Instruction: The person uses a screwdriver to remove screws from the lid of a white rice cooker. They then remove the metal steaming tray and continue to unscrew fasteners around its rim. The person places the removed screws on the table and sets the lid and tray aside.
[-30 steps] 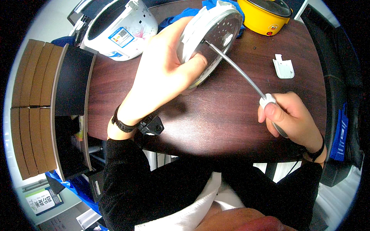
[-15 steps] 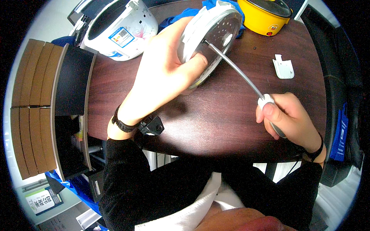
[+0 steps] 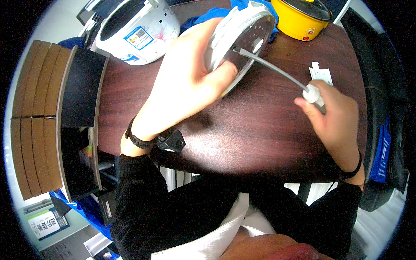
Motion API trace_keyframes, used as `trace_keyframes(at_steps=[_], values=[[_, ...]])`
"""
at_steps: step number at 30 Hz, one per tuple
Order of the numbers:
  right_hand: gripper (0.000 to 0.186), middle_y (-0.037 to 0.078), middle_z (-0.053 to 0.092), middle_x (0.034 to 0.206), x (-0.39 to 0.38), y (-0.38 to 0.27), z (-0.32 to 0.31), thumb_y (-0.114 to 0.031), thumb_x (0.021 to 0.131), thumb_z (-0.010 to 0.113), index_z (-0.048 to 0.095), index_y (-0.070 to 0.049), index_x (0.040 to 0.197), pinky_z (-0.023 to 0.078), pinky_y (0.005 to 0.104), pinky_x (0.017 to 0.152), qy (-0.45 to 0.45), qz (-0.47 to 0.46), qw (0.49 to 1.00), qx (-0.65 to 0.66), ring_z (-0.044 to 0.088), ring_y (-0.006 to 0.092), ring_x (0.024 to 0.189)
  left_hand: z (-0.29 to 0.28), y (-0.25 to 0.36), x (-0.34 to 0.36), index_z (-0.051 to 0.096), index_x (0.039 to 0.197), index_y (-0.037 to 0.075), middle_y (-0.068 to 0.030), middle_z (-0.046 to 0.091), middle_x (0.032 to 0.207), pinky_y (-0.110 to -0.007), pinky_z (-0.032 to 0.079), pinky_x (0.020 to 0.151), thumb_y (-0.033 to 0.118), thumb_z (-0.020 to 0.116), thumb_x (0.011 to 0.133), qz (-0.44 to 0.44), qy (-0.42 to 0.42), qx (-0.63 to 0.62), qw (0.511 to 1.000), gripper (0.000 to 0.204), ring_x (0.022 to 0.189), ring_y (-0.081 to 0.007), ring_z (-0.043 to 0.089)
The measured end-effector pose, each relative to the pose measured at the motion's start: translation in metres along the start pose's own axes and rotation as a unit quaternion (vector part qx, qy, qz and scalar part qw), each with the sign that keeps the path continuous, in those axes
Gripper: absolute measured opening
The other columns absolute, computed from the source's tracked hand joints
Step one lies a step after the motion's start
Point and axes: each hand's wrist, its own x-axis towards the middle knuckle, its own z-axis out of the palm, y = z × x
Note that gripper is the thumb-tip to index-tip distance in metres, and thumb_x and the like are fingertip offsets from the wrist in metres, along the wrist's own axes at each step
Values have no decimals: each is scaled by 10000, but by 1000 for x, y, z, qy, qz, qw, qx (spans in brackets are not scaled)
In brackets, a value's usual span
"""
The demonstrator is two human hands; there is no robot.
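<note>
I have left fingers (image 3: pixel 224 74) clamped on the lid (image 3: pixel 259 31), right fingers (image 3: pixel 308 109) round the screwdriver (image 3: pixel 282 71); one white piece (image 3: pixel 320 71) lies loose, far right; the lid looks unfinished.

Yellow pot (image 3: pixel 298 27) beside blue cloth (image 3: pixel 200 20)

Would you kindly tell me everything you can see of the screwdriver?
The screwdriver has a slim, silvery, metal-looking shaft and a white and grey handle, held by the right hand. It slants leftward and away from the person above the table, its tip near the white-rimmed disc; contact is unclear.
</note>
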Motion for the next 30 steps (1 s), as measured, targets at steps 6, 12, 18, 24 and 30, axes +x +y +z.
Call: trace_keyframes(at_steps=[6,12,18,24,30], values=[[320,103,614,768,6,-3,-17,-338,702,702,599,-87,872,468,347,577,17,11,1000,-10,611,284,684,-3,-1,1,463,1195,-63,-113,582,1027,-289,422,853,62,573,715,-22,-36,-25,999,508,961,-158,530],[290,129,605,743,4,-4,-18,-295,718,712,599,-49,824,460,336,568,-90,85,979,164,611,296,665,-6,2,1,452,1212,-65,-113,574,1054,-291,413,872,60,574,724,-34,-47,-45,997,518,986,-158,519],[246,140,579,681,2,-4,-16,-254,753,687,588,-35,808,435,320,536,34,53,994,86,584,281,605,-7,3,2,445,1224,-64,-115,563,1090,-293,399,895,55,583,725,-63,-49,-70,994,531,1018,-160,507],[334,41,492,527,1,4,-20,-341,883,517,529,-30,764,339,244,446,-174,102,926,320,465,125,449,-8,2,3,444,1228,-60,-103,575,1073,-289,409,875,41,588,710,-40,-41,-47,997,548,973,-165,530],[411,16,454,459,-5,-4,-13,-373,949,397,492,-24,754,294,215,386,-307,177,798,488,393,70,374,-3,0,3,453,1230,-47,-80,589,1042,-273,424,833,24,605,721,-44,-22,-83,995,536,929,-137,542]])
